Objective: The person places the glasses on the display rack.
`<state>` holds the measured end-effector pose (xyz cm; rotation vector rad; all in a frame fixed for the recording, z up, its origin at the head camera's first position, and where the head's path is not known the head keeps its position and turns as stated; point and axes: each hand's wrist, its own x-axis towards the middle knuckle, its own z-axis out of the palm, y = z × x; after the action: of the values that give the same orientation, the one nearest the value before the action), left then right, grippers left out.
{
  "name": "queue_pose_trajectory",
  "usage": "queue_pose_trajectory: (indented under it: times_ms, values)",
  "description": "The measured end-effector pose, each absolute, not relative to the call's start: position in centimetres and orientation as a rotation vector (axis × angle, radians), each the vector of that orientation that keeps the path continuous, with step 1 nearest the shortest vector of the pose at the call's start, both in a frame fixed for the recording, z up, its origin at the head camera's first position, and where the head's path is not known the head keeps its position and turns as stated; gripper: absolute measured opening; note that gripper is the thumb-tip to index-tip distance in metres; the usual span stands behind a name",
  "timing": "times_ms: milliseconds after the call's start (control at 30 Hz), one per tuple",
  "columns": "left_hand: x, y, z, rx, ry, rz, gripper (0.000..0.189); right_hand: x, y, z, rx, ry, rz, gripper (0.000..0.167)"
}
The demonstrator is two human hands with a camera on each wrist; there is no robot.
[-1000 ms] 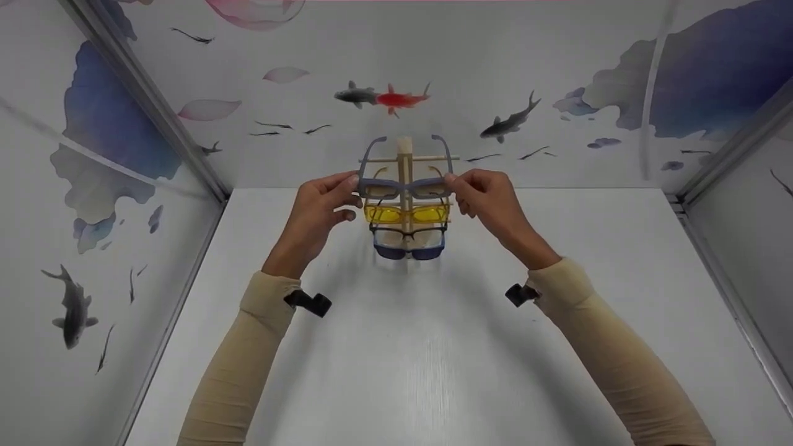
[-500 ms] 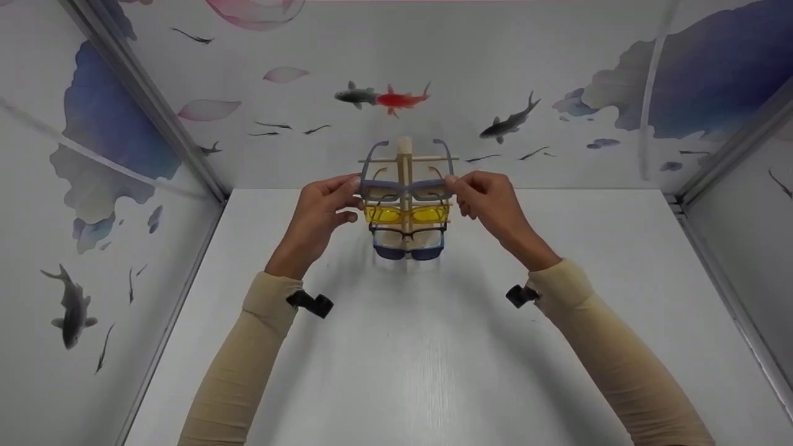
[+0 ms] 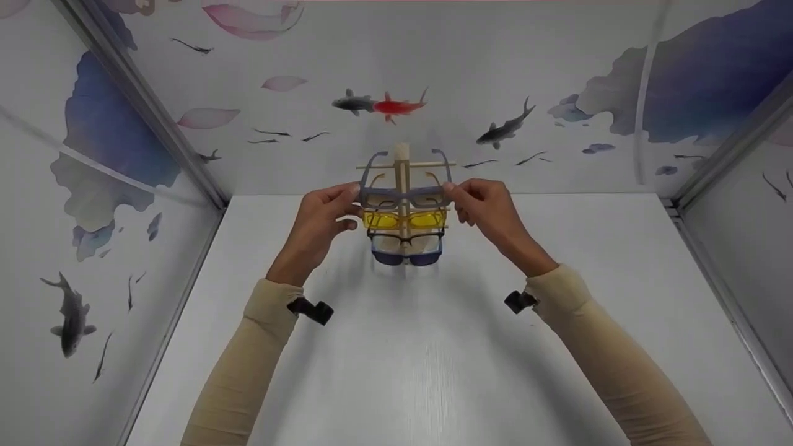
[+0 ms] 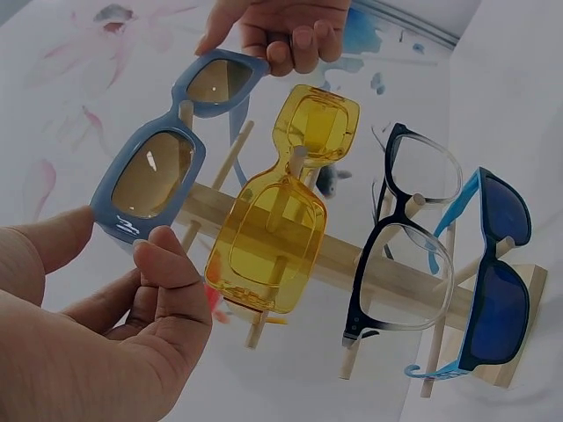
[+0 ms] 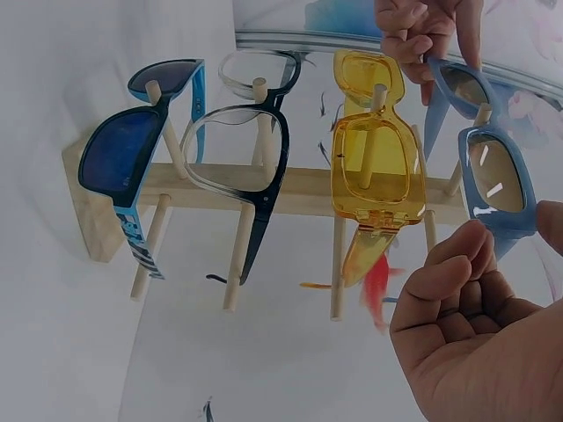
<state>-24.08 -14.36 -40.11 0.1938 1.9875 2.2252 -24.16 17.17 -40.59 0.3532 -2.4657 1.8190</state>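
Note:
A pair of blue-grey sunglasses with brown lenses [image 4: 151, 176] is at the top of a wooden eyewear stand [image 3: 402, 152]. My left hand [image 3: 315, 226] pinches its left end between thumb and fingers. At the opposite end, my right hand [image 3: 495, 210] pinches the frame the same way. A wooden peg shows at the bridge in both wrist views; whether the bridge bears on it I cannot tell. The temples point away towards the back wall. Just below hang yellow glasses [image 4: 305, 242], close to my fingertips.
Lower on the stand hang clear glasses with a black-edged frame [image 5: 274, 167] and blue-lensed sunglasses [image 5: 121, 154]. Wooden pegs stick out on both sides of the post. The stand rises from a white table [image 3: 396, 359] near the patterned back wall [image 3: 446, 56].
The blue-grey sunglasses have come down slightly against the stand, with both hands still holding them. The head view has shifted a little.

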Motion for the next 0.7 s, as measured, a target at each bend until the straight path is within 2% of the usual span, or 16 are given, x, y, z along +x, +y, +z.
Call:
queue_pose_trajectory:
  times_ms: [700]
  values:
    - [-23.94, -14.27, -40.25, 0.185, 2.001, 2.218, 0.036, -24.03, 17.25, -40.56, 0.387, -2.457, 1.808, 0.042]
